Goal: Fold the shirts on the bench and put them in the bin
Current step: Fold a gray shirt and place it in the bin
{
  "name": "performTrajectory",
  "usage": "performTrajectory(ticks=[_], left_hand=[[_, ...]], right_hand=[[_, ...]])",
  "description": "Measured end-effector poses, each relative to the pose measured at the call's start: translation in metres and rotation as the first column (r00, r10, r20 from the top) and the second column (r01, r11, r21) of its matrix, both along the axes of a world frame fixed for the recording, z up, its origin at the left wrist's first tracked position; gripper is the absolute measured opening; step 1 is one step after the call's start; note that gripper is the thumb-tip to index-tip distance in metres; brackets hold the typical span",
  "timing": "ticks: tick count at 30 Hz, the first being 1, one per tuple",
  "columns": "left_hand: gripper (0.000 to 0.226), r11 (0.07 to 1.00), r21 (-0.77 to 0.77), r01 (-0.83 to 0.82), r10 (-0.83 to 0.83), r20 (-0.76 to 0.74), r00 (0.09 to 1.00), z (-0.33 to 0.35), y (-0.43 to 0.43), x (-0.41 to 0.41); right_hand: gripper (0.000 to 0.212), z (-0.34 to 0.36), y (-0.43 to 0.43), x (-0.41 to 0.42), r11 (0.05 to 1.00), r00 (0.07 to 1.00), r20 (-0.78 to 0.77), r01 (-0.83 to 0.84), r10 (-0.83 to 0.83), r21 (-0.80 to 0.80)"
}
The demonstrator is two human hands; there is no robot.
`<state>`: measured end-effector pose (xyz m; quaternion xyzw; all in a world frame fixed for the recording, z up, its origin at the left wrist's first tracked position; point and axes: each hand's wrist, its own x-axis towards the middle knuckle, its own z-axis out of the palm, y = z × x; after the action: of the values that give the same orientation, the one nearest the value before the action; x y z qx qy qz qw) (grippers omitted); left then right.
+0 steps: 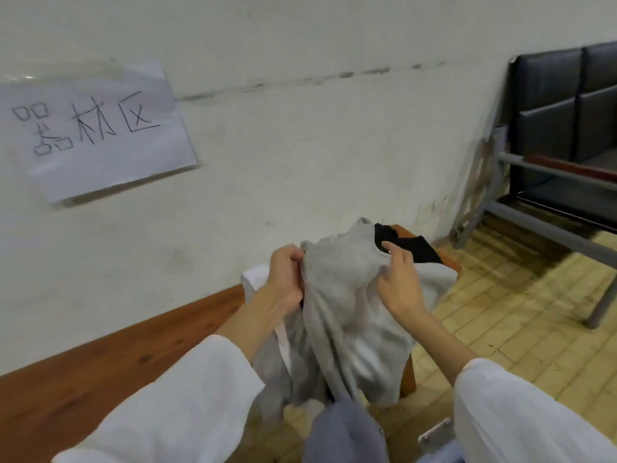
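Whitewashed wall (pixel 300 145) backs a reddish-brown wooden counter (pixel 100 379). Over its far end hangs the grey shirt (pixel 340 312), soft and heathered, crumpled into loose vertical folds, held up by both hands. The left hand (pixel 285 275) has its fingers (pixel 293 253) curled tight round the shirt's upper edge. The right hand (pixel 399 282) pinches the cloth near the top. A black cloth (pixel 410 248) and a white cloth (pixel 253 279) lie behind it on the counter.
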<state>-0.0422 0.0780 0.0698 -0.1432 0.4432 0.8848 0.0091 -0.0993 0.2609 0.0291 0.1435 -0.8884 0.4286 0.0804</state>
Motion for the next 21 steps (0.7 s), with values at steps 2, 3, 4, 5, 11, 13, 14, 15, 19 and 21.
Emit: performTrajectory(ticks=[2, 3, 4, 5, 11, 13, 14, 15, 19, 21], left_hand=[[0.018, 0.999, -0.026, -0.023, 0.022, -0.042, 0.999, 0.022, -0.017, 0.019], [0.027, 0.998, -0.053, -0.04, 0.038, -0.055, 0.998, 0.032, -0.03, 0.033], [0.035, 0.994, -0.083, -0.065, 0.062, -0.044, 0.997, 0.039, -0.043, 0.043], [0.038, 0.99, -0.104, -0.094, 0.091, -0.027, 0.995, 0.045, -0.06, 0.059], [0.031, 0.962, -0.037, -0.269, 0.27, 0.001, 0.963, 0.036, -0.143, 0.152], [0.036, 0.944, -0.018, -0.329, 0.33, 0.041, 0.943, 0.02, -0.176, 0.189], [0.038, 0.933, -0.018, -0.359, 0.359, 0.071, 0.931, 0.013, -0.194, 0.211], [0.038, 0.928, -0.02, -0.373, 0.373, 0.098, 0.923, 0.004, -0.209, 0.228], [0.041, 0.92, -0.009, -0.392, 0.386, 0.204, 0.9, -0.024, -0.262, 0.297], [0.043, 0.936, 0.005, -0.353, 0.34, 0.261, 0.903, -0.04, -0.28, 0.324]], right_hand=[[0.051, 0.011, -0.008, 0.008, 0.999, 0.999, 0.029, -0.034, 0.034, -0.002], [0.047, 0.015, -0.015, 0.016, 0.999, 0.996, 0.074, -0.052, 0.052, 0.001], [0.044, 0.017, -0.022, 0.022, 0.997, 0.987, 0.141, -0.075, 0.071, 0.02], [0.042, 0.018, -0.032, 0.034, 0.992, 0.974, 0.206, -0.11, 0.096, 0.059], [0.035, -0.013, -0.103, 0.096, 0.863, 0.903, 0.345, -0.375, 0.256, 0.34], [0.033, -0.03, -0.141, 0.12, 0.828, 0.879, 0.355, -0.44, 0.318, 0.347], [0.034, -0.038, -0.164, 0.133, 0.813, 0.866, 0.363, -0.468, 0.344, 0.347], [0.034, -0.045, -0.181, 0.145, 0.812, 0.855, 0.375, -0.483, 0.357, 0.328], [0.052, -0.076, -0.263, 0.192, 0.859, 0.877, 0.395, -0.409, 0.276, 0.308], [0.061, -0.086, -0.292, 0.206, 0.844, 0.902, 0.403, -0.332, 0.154, 0.421]])
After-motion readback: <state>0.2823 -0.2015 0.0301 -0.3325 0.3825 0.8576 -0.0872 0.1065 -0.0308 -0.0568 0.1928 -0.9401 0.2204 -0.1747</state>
